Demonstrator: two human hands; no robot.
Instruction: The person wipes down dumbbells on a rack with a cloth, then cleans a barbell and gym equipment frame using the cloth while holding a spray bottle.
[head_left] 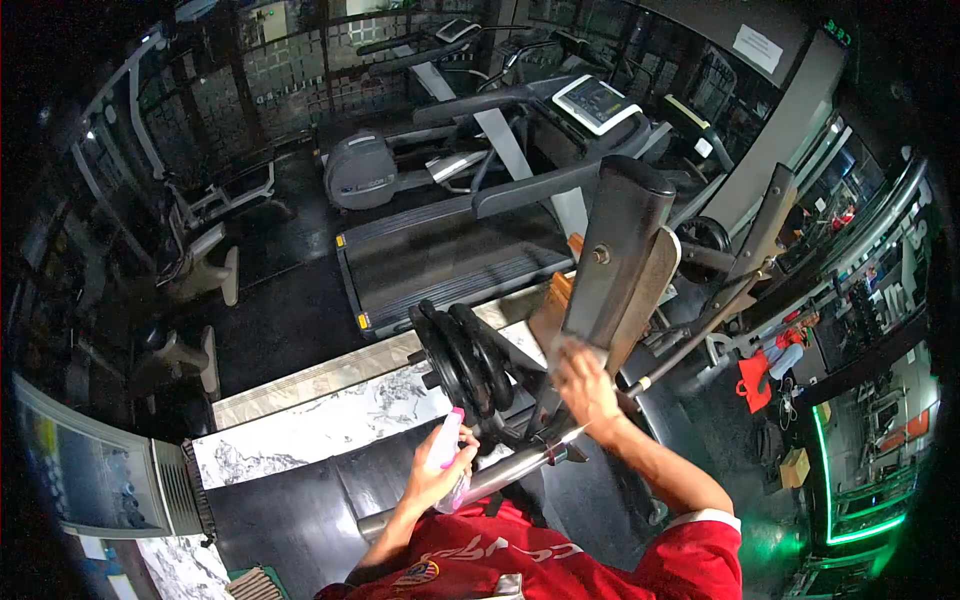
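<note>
My left hand point(434, 474) is wrapped round a clear spray bottle point(449, 446) with a pink top, held upright in front of my chest. My right hand point(585, 388) presses against the lower part of a thick black upright post point(618, 250) of a weight rack. Its fingers are curled and slightly blurred. A greyish patch shows at the fingertips, too smeared to name. Black weight plates point(462, 358) hang on the rack between my hands. A bare metal bar point(510, 474) runs below them, just right of the bottle.
Behind the rack stands a treadmill point(450, 250) with a lit-grey console point(597, 104). A long barbell point(700, 335) extends to the right. A red bag point(754, 382) lies on the floor there, near a small box point(794, 468). A glass-fronted cabinet point(100, 480) stands at left.
</note>
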